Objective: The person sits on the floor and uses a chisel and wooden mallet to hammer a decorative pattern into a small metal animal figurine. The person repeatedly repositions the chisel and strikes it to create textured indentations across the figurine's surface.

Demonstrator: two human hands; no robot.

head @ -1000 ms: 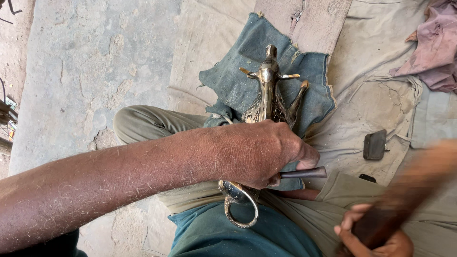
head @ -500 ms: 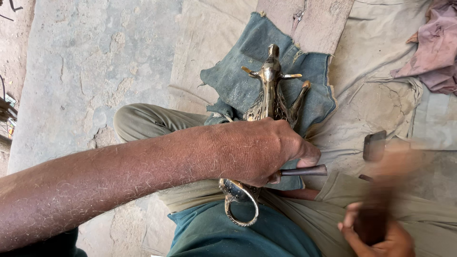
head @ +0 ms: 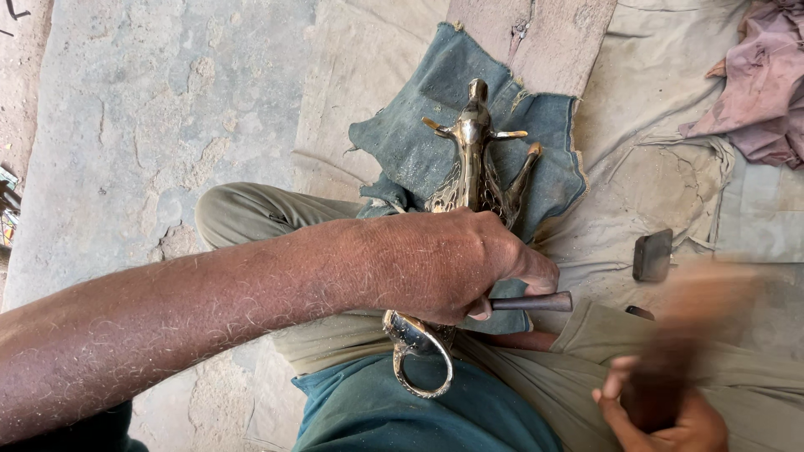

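From the head camera, the left hand is clenched around a dark metal punch whose long axis points right, pressed over a brass animal figure lying lengthwise on a blue cloth across the lap. The right hand, lower right and just beside the punch's free end, grips a blurred wooden mallet.

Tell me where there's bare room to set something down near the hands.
Free: the grey concrete left of the blue cloth, and the tan sheet between that cloth and the pink rag. Crowded: the lap, where the left hand holds the brass figure and a punch.
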